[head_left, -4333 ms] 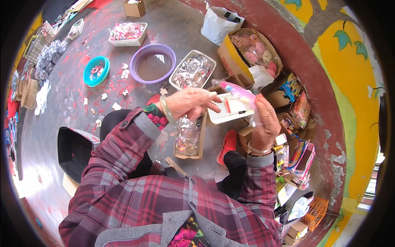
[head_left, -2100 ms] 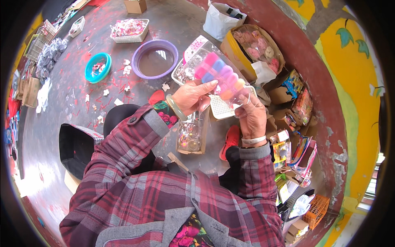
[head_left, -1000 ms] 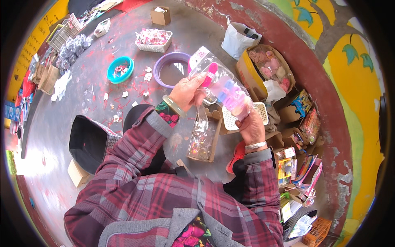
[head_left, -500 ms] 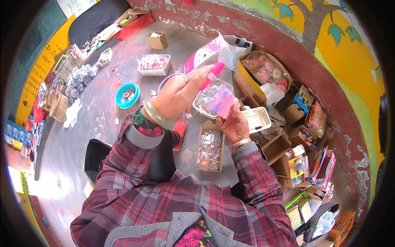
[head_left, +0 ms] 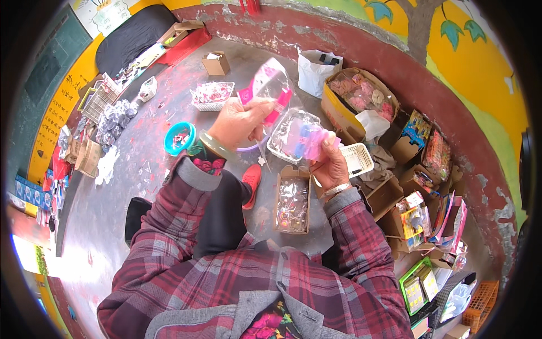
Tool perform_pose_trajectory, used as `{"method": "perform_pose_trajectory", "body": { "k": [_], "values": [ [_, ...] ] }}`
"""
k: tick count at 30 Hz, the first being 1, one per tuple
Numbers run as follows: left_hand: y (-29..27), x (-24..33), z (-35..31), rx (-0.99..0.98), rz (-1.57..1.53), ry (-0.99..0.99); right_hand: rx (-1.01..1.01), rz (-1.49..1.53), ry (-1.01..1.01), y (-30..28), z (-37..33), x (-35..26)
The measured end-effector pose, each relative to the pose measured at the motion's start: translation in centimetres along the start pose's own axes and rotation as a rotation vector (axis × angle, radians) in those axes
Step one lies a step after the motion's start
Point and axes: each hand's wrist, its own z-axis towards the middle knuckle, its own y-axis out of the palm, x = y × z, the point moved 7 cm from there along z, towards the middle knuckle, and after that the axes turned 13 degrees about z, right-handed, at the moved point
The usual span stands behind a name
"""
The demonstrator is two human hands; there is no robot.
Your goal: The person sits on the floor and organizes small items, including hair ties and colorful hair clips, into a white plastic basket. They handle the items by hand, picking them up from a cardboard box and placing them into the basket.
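Observation:
My left hand (head_left: 240, 121) pinches a clear plastic bag with bright pink and patterned white parts (head_left: 268, 76), raised in front of me. A green bangle circles that wrist. To the right of it, my right hand (head_left: 332, 163) is closed on a small pink and purple packet (head_left: 317, 142), whose exact kind I cannot make out. Behind the packet stands a white basket (head_left: 276, 148) of clear-wrapped pieces, partly hidden. Closer to me is an open cardboard box (head_left: 292, 204) filled with small clear-wrapped items. A small cream basket (head_left: 358, 159) sits just past my right fingers.
A teal bowl (head_left: 180, 138) and a white basket of pink and white pieces (head_left: 213, 96) stand on the floor to the left. Cardboard boxes (head_left: 389, 195) crowd the right side along the red wall. A white bag (head_left: 317, 76) stands at the back.
My left hand has turned and come slightly down to the left, with the clear bag showing more fully. My right hand has shifted a little to the right with the packet.

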Motion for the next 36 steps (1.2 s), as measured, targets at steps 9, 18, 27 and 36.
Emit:
{"method": "perform_pose_trajectory", "body": {
  "k": [9,18,27,36],
  "values": [
    [-1.1,-3.8,0.6,0.136,-0.236,-0.139,0.072,-0.119,0.005,-0.3,0.1,-0.3],
    [-3.1,-13.8,3.6,0.377,-0.627,-0.228,0.323,-0.450,-0.034,-4.7,1.4,-6.5],
    [0.9,-17.5,4.8,0.143,-0.845,-0.296,0.476,-2.269,-0.164,-13.3,3.2,-10.0],
    [0.7,-17.2,5.0,0.167,-0.870,-0.226,0.177,-1.407,-0.423,-2.7,4.1,-6.7]
  ]
}}
